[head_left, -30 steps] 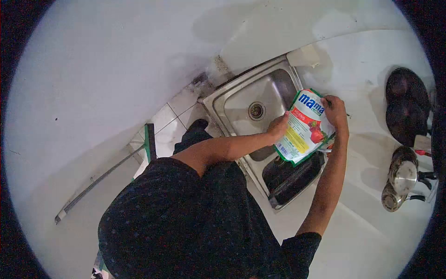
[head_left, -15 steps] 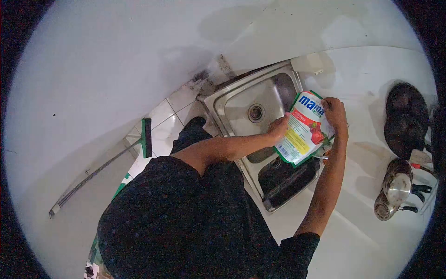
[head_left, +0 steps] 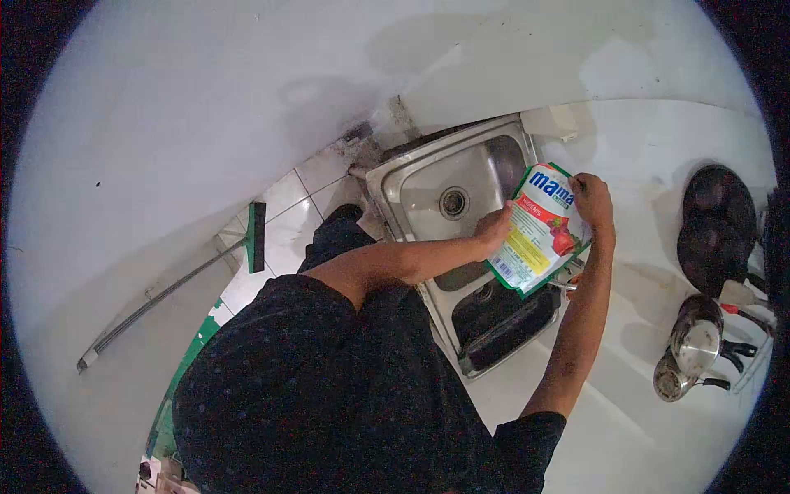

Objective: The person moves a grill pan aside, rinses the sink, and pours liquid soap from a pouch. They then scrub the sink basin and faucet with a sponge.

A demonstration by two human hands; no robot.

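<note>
A white, green-edged pouch (head_left: 535,239) with "mama" lettering and a red band is held tilted over the right side of the steel sink (head_left: 387,193). My left hand (head_left: 494,232) is closed on the pouch's left edge. At its upper right corner, my right hand (head_left: 592,202) grips the pouch with bent fingers. The round drain (head_left: 453,202) shows in the larger basin, left of the pouch. Below the pouch lies the smaller, dark basin (head_left: 502,317), partly hidden by it. A metal tap part (head_left: 564,285) peeks out beneath the pouch's lower right edge.
Dark pans (head_left: 717,222) and steel pots (head_left: 698,336) with black handles are at the right. A green-headed squeegee (head_left: 257,237) with a long handle leans at the left above white floor tiles (head_left: 288,222). A white wall (head_left: 206,107) rises behind the sink.
The view has shifted slightly, so the pans and pots appear a little lower and further left. Both hands keep hold of the pouch, which has barely moved.
</note>
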